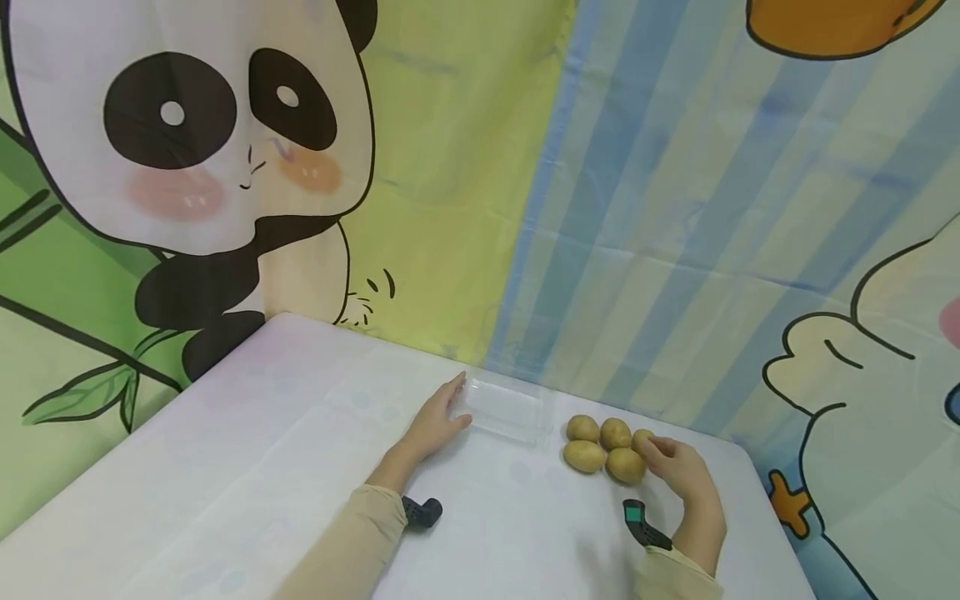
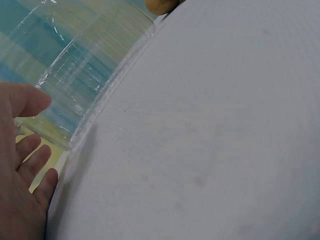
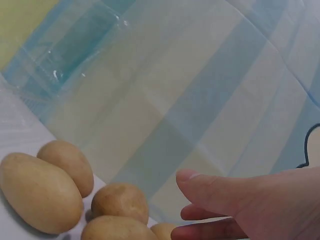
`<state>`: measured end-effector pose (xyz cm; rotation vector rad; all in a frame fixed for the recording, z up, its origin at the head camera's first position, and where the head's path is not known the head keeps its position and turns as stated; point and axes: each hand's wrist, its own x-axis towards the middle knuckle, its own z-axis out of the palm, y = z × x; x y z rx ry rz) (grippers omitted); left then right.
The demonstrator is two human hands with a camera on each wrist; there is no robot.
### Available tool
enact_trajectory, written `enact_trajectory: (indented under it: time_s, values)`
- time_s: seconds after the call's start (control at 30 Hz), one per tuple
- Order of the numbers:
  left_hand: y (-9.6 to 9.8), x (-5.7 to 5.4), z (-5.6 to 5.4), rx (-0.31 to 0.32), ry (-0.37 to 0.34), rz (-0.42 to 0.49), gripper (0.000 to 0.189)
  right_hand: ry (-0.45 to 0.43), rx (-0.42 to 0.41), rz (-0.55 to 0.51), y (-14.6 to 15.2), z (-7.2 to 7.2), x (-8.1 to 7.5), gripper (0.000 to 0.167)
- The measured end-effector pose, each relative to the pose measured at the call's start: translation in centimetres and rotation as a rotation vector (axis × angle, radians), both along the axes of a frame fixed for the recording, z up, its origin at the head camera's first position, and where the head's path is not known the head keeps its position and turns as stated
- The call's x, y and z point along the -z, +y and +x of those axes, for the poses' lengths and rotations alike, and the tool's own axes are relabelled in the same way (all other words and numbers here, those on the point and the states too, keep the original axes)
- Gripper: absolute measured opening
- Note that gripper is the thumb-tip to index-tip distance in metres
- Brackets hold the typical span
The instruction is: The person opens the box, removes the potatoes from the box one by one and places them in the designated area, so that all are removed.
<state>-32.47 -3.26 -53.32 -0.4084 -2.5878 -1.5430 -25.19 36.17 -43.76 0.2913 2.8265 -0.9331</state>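
A clear plastic box (image 1: 506, 408) lies near the table's back edge. My left hand (image 1: 435, 425) is at its left end, thumb in front and fingers spread along the end. In the left wrist view, the thumb overlaps the box wall (image 2: 82, 75) and the other fingers are loosely bent below. To the right of the box several potatoes (image 1: 583, 456) sit in two rows. My right hand (image 1: 681, 468) reaches the rightmost back potato (image 1: 642, 439), fingertips at its right side. In the right wrist view, thumb and fingers stand apart; that potato (image 3: 162, 231) is mostly hidden.
A white-covered table (image 1: 247, 467) bears everything. Behind it hangs a printed cloth (image 1: 442, 208) with a panda and blue stripes, close to the box and potatoes. A black wrist device (image 1: 422, 512) is on the left wrist, another (image 1: 643, 527) on the right.
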Motion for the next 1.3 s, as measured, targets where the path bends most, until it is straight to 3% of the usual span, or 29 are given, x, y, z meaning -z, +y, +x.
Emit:
enact_trajectory:
  time_s: [0.13, 0.47, 0.77, 1.03, 1.3]
  values:
    - [-0.2, -0.4, 0.4, 0.008, -0.008, 0.041, 0.079, 0.027, -0.015, 0.025, -1.3, -0.1, -0.7, 0.089]
    - [0.2, -0.4, 1.1, 0.033, -0.028, 0.094, 0.074, 0.103, -0.069, 0.038, -3.9, 0.1, -1.6, 0.069]
    - [0.2, -0.9, 1.9, 0.042, 0.026, 0.093, 0.068, 0.096, -0.090, 0.009, -4.9, 0.2, -1.7, 0.078]
    - [-0.6, -1.5, 1.3, -0.009, 0.110, 0.094, 0.055, 0.143, -0.149, 0.017, -7.5, -0.7, -2.9, 0.067]
    - [-1.0, -2.5, 0.2, -0.062, 0.126, -0.011, 0.053, 0.208, -0.276, 0.134, -11.1, -3.3, -3.6, 0.061]
